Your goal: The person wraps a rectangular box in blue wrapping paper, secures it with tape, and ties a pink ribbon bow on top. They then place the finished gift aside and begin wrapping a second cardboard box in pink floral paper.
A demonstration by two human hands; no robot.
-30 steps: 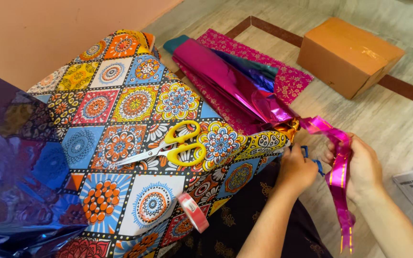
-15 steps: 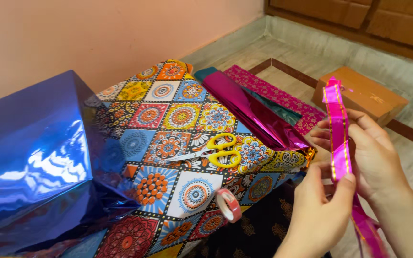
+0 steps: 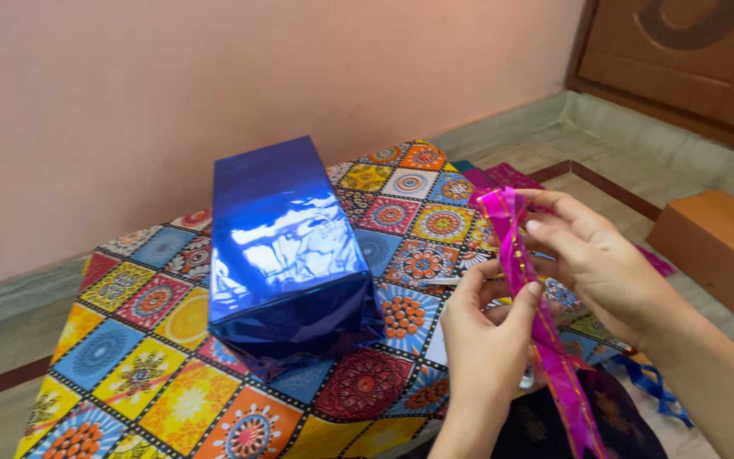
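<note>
Since half a second ago, both hands have swung with the ribbon toward the middle of the table, and the blue-wrapped box now sits fully in view at the table's centre. The left hand (image 3: 486, 340) pinches the shiny magenta ribbon with gold edging (image 3: 524, 272) between thumb and fingertips, fingers closed narrowly on it. The right hand (image 3: 605, 263) holds the same ribbon higher up, fingers curled around its folded top end. The ribbon hangs down from the hands toward 5 o'clock, trailing over the dark patterned cloth on the person's lap (image 3: 596, 416).

At 9 o'clock from the hands stands the rectangular box wrapped in glossy blue foil paper (image 3: 286, 246), closed on every visible side; its contents cannot be seen. It rests on the table covered with a multicoloured tile-pattern cloth (image 3: 155, 340), apart from both hands.

At 3 o'clock, on the floor, lies a plain brown cardboard box (image 3: 719, 246), closed, contents not visible. Magenta patterned wrapping sheets (image 3: 503, 177) show at 12 o'clock past the table's far edge. A blue ribbon strip (image 3: 652, 387) lies at 4 o'clock.
</note>
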